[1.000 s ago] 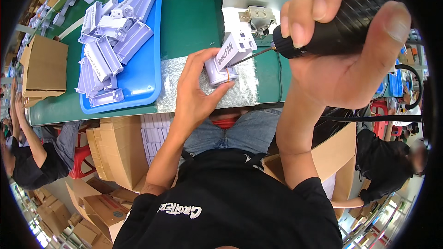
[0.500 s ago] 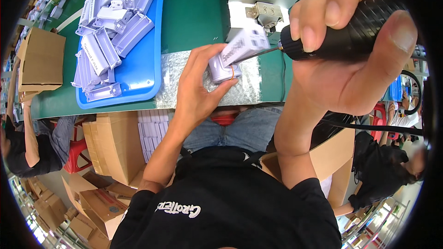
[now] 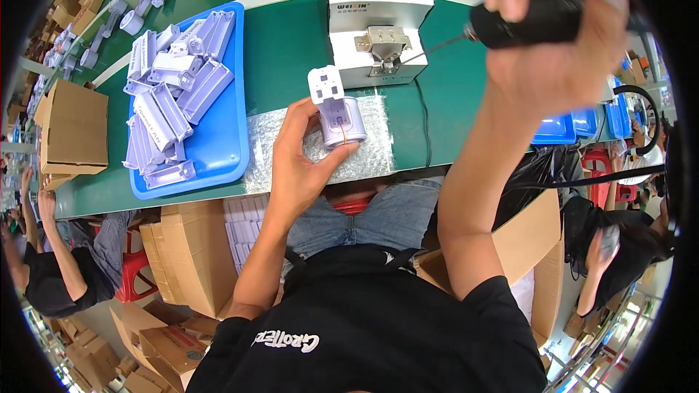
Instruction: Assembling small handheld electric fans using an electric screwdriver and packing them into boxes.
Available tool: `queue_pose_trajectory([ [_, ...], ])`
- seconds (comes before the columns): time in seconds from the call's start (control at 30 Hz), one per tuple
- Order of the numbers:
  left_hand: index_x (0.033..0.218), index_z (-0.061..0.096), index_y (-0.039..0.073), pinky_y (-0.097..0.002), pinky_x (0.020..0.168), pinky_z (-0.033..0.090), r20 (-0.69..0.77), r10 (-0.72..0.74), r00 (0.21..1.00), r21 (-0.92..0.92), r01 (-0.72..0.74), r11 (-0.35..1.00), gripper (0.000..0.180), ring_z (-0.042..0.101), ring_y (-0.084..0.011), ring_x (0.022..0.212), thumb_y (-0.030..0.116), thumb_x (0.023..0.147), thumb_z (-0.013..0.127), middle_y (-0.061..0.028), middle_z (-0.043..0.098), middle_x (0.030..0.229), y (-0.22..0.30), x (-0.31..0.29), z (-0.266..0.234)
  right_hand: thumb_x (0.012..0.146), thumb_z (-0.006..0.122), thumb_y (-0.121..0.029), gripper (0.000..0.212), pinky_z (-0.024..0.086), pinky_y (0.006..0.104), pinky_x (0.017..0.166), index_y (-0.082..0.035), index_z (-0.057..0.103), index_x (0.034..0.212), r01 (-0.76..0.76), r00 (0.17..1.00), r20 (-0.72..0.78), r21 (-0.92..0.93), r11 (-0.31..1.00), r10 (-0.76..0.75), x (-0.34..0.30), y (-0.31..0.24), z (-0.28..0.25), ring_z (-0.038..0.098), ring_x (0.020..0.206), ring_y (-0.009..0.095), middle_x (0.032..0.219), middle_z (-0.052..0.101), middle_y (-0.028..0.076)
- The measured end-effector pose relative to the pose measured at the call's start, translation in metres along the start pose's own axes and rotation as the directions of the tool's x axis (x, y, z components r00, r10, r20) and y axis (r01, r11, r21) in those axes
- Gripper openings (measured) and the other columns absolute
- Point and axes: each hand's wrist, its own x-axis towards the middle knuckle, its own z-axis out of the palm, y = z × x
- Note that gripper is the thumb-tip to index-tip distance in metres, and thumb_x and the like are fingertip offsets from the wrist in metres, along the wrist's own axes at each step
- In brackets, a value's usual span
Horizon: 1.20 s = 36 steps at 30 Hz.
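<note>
My left hand (image 3: 297,164) is closed around a white plastic housing (image 3: 342,125), a round base with a flat arm standing up from it and a thin orange wire at its front. The housing rests on a sheet of clear wrap (image 3: 378,153) near the table's front edge. Raised at the upper right, my right hand (image 3: 557,65) grips a black electric screwdriver (image 3: 528,20) and is blurred by motion. The screwdriver's thin bit points left, its tip at the metal outlet of a white screw feeder (image 3: 380,11).
A blue tray (image 3: 226,167) full of white plastic parts (image 3: 175,73) lies left on the green table (image 3: 284,44). Beyond it stands a cardboard box (image 3: 76,131). A black cable (image 3: 424,124) runs from the feeder. Cartons flank my legs; other people sit at both sides.
My right hand has carried the screwdriver up and away from the housing to the feeder. The left hand has turned the housing, so its arm stands more upright.
</note>
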Motion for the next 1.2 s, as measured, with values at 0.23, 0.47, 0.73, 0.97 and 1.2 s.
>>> queue_pose_trajectory([
  [0.23, 0.135, 0.06, 0.002, -0.039, 0.102, 0.053, 0.031, 0.069, 0.997, 0.091, -0.071, 0.993, 0.064, 0.064, -0.0294, 0.119, 0.002, 0.076, 0.086, -0.015, 0.061, 0.134, 0.0, 0.003, -0.003, 0.105, 0.065, -0.018, 0.03, 0.042, 0.0217, 0.039, 0.001, 0.057, 0.127, -0.034, 0.997, 0.061, -0.18, 0.983, 0.045, -0.006, 0.035, 0.006, 0.053, 0.044, 0.009, 0.07, 0.061, 0.005],
  [0.47, 0.135, 0.06, 0.003, -0.0381, 0.102, 0.053, 0.031, 0.075, 0.997, 0.075, -0.077, 0.994, 0.064, 0.064, -0.0288, 0.119, 0.002, 0.077, 0.087, -0.0148, 0.061, 0.133, 0.003, 0.003, -0.004, 0.105, 0.066, -0.019, 0.036, 0.043, 0.0224, 0.04, 0.003, 0.057, 0.131, -0.125, 0.992, 0.001, -0.156, 0.98, 0.126, -0.01, 0.027, 0.016, 0.052, 0.045, 0.01, 0.069, 0.06, 0.005],
  [0.73, 0.137, 0.061, 0.006, -0.0389, 0.101, 0.054, 0.012, 0.136, 0.991, 0.188, -0.136, 0.973, 0.067, 0.065, -0.0326, 0.12, 0.005, 0.076, 0.089, -0.015, 0.062, 0.134, 0.005, 0.004, -0.001, 0.112, 0.038, -0.039, 0.042, 0.046, 0.0355, 0.066, -0.001, 0.052, 0.102, -0.392, 0.885, 0.316, 0.114, 0.913, 0.341, -0.017, -0.023, -0.014, 0.056, 0.071, 0.018, 0.094, 0.055, 0.01],
  [0.97, 0.138, 0.062, 0.009, -0.0408, 0.101, 0.054, 0.009, 0.109, 0.994, 0.191, -0.109, 0.976, 0.069, 0.065, -0.0347, 0.121, 0.006, 0.075, 0.089, -0.0146, 0.062, 0.135, 0.009, 0.003, -0.001, 0.112, 0.031, -0.051, 0.054, 0.047, 0.0358, 0.07, -0.001, 0.049, 0.104, -0.396, 0.798, 0.537, 0.126, 0.909, 0.273, -0.018, -0.01, -0.018, 0.057, 0.071, 0.017, 0.09, 0.054, 0.007],
  [1.2, 0.138, 0.062, 0.01, -0.0415, 0.1, 0.054, 0.016, 0.129, 0.992, 0.187, -0.13, 0.974, 0.069, 0.065, -0.035, 0.121, 0.006, 0.074, 0.089, -0.0142, 0.062, 0.133, 0.008, 0.003, -0.001, 0.112, 0.033, -0.049, 0.05, 0.048, 0.0356, 0.068, -0.001, 0.045, 0.111, -0.375, 0.801, 0.545, 0.133, 0.918, 0.248, -0.024, -0.002, -0.018, 0.057, 0.069, 0.017, 0.089, 0.054, 0.007],
])
